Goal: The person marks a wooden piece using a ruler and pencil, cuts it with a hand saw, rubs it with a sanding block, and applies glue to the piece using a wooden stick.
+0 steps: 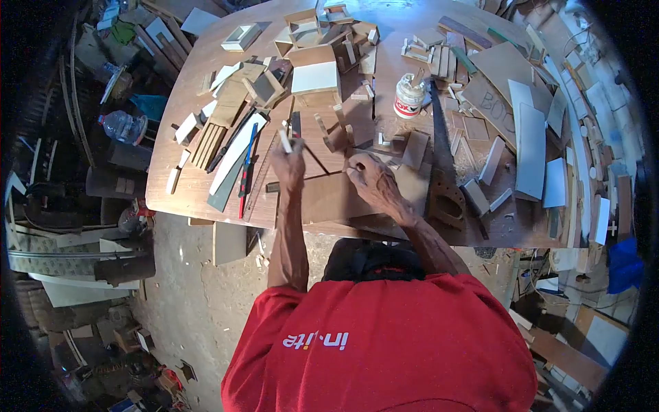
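My left hand (289,165) is closed around a short pale wooden strip (285,140), which sticks up past the fingers. My right hand (371,176) has its fingers curled together over a flat brown board (322,200); whatever they may hold is hidden. Between the hands, a thin dark stick (316,159) lies slanted. Just beyond, a small wooden piece with upright posts (334,134) stands on the table. Left of my left hand lie a red-and-black tool (244,180), a blue strip (252,141) and a long white strip (233,156).
The wooden table (180,165) carries many offcuts. A white glue tub (406,99) stands beyond my right hand. Small wooden boxes (314,75) sit at the back. Boards (495,96) and white panels (530,151) are piled at right. A plastic bottle (123,128) is off the left edge.
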The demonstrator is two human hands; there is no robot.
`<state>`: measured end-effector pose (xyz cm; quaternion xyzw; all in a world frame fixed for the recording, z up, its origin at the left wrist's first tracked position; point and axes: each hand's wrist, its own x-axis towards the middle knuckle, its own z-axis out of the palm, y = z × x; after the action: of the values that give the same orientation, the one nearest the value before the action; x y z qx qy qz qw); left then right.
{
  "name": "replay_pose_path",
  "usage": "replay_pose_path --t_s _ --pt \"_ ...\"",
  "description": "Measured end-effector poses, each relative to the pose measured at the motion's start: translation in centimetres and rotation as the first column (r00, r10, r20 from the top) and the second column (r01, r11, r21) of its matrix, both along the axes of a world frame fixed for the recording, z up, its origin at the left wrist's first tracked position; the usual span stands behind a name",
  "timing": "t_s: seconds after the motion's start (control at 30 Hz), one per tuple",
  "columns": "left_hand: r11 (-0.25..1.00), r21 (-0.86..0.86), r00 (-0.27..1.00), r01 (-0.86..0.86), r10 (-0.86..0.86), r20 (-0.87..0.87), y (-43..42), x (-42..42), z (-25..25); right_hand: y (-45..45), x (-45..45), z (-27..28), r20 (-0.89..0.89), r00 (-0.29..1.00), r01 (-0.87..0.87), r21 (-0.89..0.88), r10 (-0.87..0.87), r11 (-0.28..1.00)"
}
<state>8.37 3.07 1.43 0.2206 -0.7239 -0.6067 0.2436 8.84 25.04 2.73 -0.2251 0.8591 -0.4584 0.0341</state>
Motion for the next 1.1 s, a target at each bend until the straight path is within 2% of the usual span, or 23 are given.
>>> replay_pose_path --t_s 0.07,0.1,0.13,0.17,0.2,0.23,0.27,0.33,0.37,0.43,0.47,0.5,0.53,0.57,0.67,0.7,0.73,0.77,0.8,0.87,0.9,0.97,1.1 --pt "0.956 0.274 0.985 0.106 -0.139 0.105 2.2 0.9 1.3 -1.6 -0.3 -0.8 -0.025 0.998 -0.062 -0.181 0.058 0.982" --pt "0.921 0.367 0.979 0.128 -0.176 0.099 4.3 1.4 3.2 -1.1 -0.5 -2.5 -0.57 0.743 -0.095 0.43 0.351 0.898" --pt "0.877 0.457 0.974 0.146 -0.208 0.088 5.9 1.9 4.5 -1.8 -0.5 -2.7 -0.568 0.745 -0.094 0.43 0.35 0.898" --pt "0.915 0.362 0.963 0.178 -0.238 0.127 5.8 1.9 3.4 -2.8 -0.6 -2.7 -0.209 0.964 -0.142 0.113 0.164 0.983" --pt "0.941 0.262 0.95 0.214 -0.263 0.168 5.6 2.0 3.2 -3.7 -0.7 -2.9 0.243 0.967 -0.027 -0.201 0.077 0.979" --pt "0.912 0.324 0.929 0.25 -0.321 0.186 5.5 2.6 3.5 -3.3 -0.8 -3.1 0.211 0.973 -0.04 -0.252 0.096 0.967" --pt "0.912 0.327 0.927 0.248 -0.321 0.192 4.9 2.8 2.6 -2.4 -0.6 -3.4 0.218 0.971 -0.038 -0.25 0.095 0.967" --pt "0.972 0.108 0.936 0.208 -0.23 0.265 3.5 2.9 0.3 -0.6 -0.2 -1.6 0.545 0.836 0.132 -0.313 0.064 0.94" --pt "0.972 0.129 0.935 0.197 -0.226 0.274 2.8 3.0 -0.4 0.0 -0.3 -2.0 0.548 0.834 0.132 -0.312 0.065 0.941" --pt "0.965 0.16 0.927 0.205 -0.244 0.285 1.1 2.7 -1.2 1.4 -1.0 -3.6 0.548 0.783 0.286 0.102 -0.294 0.953" --pt "0.958 0.194 0.919 0.21 -0.261 0.294 0.3 2.7 -2.0 2.4 -1.9 -6.2 0.55 0.784 0.276 0.108 -0.289 0.955" --pt "0.942 0.274 0.913 0.195 -0.276 0.299 -0.6 2.3 -3.0 3.3 -3.1 -9.8 -0.088 0.971 0.24 0.295 -0.224 0.925" --pt "0.943 0.277 0.918 0.182 -0.264 0.296 -0.5 2.4 -3.6 3.6 -4.0 -11.7 -0.658 0.751 0.315 0.438 0.061 0.842" --pt "0.934 0.333 0.945 0.13 -0.218 0.243 -0.1 2.5 -4.0 3.8 -4.0 -11.5 -0.661 0.746 0.303 0.441 0.077 0.845" --pt "0.903 0.43 0.983 -0.019 -0.062 0.173 2.1 1.3 -5.2 4.0 -4.2 -9.3 -0.163 0.979 0.112 -0.091 -0.126 0.99" --pt "0.921 0.387 0.991 0.044 -0.09 0.102 2.1 1.1 -7.1 3.2 -4.8 -7.4 -0.165 0.982 0.081 -0.084 -0.094 0.993" --pt "0.936 0.336 0.992 0.103 -0.123 0.039 1.9 1.4 -8.3 2.0 -5.5 -4.7 0.062 0.984 0.167 -0.025 -0.165 0.986" --pt "0.985 0.013 0.964 0.17 -0.169 0.204 1.8 2.0 -8.1 1.2 -5.9 -3.3 0.277 0.928 0.241 0.059 -0.248 0.969" --pt "0.972 0.115 0.906 0.206 -0.233 0.353 2.5 2.5 -5.0 0.8 -6.2 -3.5 0.271 0.935 0.222 0.064 -0.231 0.973" --pt "0.952 0.287 0.976 0.11 -0.158 0.15 4.5 2.7 -3.1 0.2 -7.0 -4.0 0.293 0.934 0.189 0.08 -0.204 0.979" --pt "0.951 0.294 0.978 0.097 -0.146 0.149 4.9 2.7 -3.6 -0.1 -7.0 -4.3 0.292 0.937 0.176 0.087 -0.194 0.981" --pt "0.869 0.475 0.973 0.142 -0.21 0.093 5.1 2.0 -4.4 -0.9 -7.3 -4.7 0.293 0.945 0.184 -0.095 -0.149 0.978" --pt "0.85 0.491 0.972 0.193 -0.235 0.025 4.5 1.9 -5.0 -1.9 -7.7 -4.2 0.409 0.878 0.278 -0.018 -0.246 0.96"
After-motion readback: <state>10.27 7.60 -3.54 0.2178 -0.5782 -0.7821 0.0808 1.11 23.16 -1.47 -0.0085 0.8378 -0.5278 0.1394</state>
